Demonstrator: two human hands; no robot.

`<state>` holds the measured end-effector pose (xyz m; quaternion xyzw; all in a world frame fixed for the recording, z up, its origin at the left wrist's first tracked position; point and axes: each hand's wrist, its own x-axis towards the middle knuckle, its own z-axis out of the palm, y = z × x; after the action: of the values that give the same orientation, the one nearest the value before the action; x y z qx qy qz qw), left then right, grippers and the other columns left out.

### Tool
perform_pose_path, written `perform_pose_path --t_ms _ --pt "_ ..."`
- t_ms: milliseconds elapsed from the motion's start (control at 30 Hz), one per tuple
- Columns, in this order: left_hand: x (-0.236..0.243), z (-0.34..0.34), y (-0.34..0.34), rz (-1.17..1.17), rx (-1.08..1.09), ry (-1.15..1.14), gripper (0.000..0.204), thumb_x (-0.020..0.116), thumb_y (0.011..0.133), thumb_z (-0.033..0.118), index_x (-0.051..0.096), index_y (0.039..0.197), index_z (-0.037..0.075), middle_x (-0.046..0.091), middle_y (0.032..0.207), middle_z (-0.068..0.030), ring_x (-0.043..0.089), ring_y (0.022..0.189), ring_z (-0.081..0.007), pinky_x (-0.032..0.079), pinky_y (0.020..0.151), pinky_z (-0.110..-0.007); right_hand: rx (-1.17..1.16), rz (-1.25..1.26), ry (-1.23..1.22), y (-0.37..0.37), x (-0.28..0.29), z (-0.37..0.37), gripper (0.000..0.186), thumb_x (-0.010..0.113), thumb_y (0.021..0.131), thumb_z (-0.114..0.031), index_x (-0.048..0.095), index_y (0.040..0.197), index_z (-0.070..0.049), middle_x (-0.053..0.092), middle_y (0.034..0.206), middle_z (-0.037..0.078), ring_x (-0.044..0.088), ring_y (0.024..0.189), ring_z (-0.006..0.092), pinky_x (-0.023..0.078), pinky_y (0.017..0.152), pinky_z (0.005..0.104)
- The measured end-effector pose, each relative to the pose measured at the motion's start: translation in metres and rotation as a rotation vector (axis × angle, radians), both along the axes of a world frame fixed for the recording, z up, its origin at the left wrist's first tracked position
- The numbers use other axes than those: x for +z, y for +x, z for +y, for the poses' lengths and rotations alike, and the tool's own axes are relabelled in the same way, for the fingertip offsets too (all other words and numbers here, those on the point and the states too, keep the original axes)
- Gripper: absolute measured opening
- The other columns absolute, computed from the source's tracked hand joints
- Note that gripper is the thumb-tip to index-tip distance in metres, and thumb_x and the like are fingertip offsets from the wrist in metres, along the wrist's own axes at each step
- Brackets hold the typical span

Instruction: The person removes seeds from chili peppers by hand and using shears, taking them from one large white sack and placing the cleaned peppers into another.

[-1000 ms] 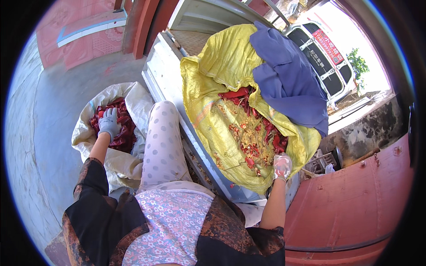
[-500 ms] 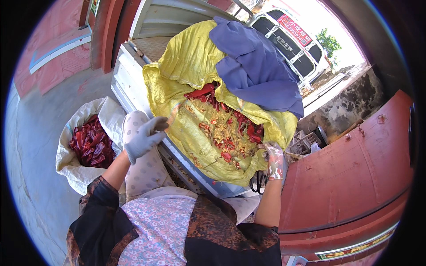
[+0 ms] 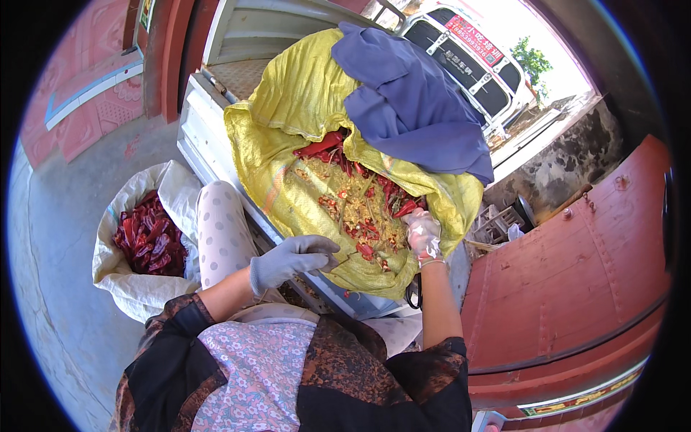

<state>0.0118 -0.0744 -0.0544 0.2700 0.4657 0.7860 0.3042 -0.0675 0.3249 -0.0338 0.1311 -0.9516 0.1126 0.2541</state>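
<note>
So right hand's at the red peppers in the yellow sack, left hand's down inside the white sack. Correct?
Not quite: the left hand isn't inside the white sack. The current head view shows it near the lower-left edge of the yellow sack. The right hand is at the red peppers there, as you said.

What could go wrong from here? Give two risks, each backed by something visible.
Loose seeds and pepper scraps lie on the yellow sack near its edge, so a tug by the right hand might spill some. The white sack stands open beside the person's leg; a knock could perhaps tip out its red peppers.
</note>
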Motion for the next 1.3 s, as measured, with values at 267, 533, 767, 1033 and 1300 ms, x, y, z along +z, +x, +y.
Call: perform_pose_path --t_ms 267,533,767,1033,1300 --pt "0.018 0.018 -0.005 0.028 0.037 0.027 0.041 0.056 0.091 0.024 0.049 0.124 0.001 0.064 0.101 -0.0078 0.059 0.085 -0.0098 0.047 0.073 -0.024 0.051 -0.198 -0.860 0.056 0.072 -0.085 0.007 0.058 0.083 0.002 0.062 0.087 -0.002 0.066 0.089 0.006 0.054 0.061 0.0088 0.042 0.051 0.0211" --pt "0.073 0.040 -0.001 0.114 0.200 -0.092 0.030 0.059 0.089 0.020 0.056 0.109 -0.002 0.061 0.081 -0.0012 0.055 0.066 -0.0051 0.042 0.058 -0.020 0.159 -0.272 -1.068 0.108 0.086 -0.171 0.012 0.060 0.082 0.006 0.062 0.092 0.001 0.066 0.093 0.008 0.055 0.064 0.0078 0.043 0.056 0.0206" --pt "0.079 0.044 -0.008 0.111 0.154 -0.149 0.017 0.058 0.089 0.018 0.059 0.090 0.001 0.063 0.078 -0.0026 0.055 0.062 -0.0054 0.042 0.055 -0.019 0.070 -0.149 -0.846 0.129 0.089 -0.205 0.011 0.063 0.081 0.006 0.063 0.091 0.003 0.068 0.093 0.009 0.063 0.080 0.0110 0.049 0.070 0.0223" --pt "0.069 0.051 -0.005 0.079 0.080 0.119 0.009 0.057 0.087 0.010 0.057 0.086 0.001 0.061 0.075 -0.0035 0.054 0.061 -0.0074 0.044 0.057 -0.022 0.182 -0.324 -1.425 0.129 0.084 -0.204 0.013 0.058 0.086 -0.002 0.058 0.098 -0.002 0.064 0.094 0.011 0.053 0.058 0.0079 0.041 0.048 0.0199" --pt "0.053 0.066 -0.013 -0.049 0.076 0.228 0.007 0.058 0.086 0.009 0.054 0.088 0.002 0.058 0.070 -0.0039 0.053 0.059 -0.0099 0.042 0.055 -0.023 0.535 -0.651 -2.016 0.116 0.059 -0.168 0.031 0.053 0.092 -0.021 0.052 0.113 0.002 0.051 0.068 -0.001 0.036 0.046 0.0060 0.027 0.043 0.0231"
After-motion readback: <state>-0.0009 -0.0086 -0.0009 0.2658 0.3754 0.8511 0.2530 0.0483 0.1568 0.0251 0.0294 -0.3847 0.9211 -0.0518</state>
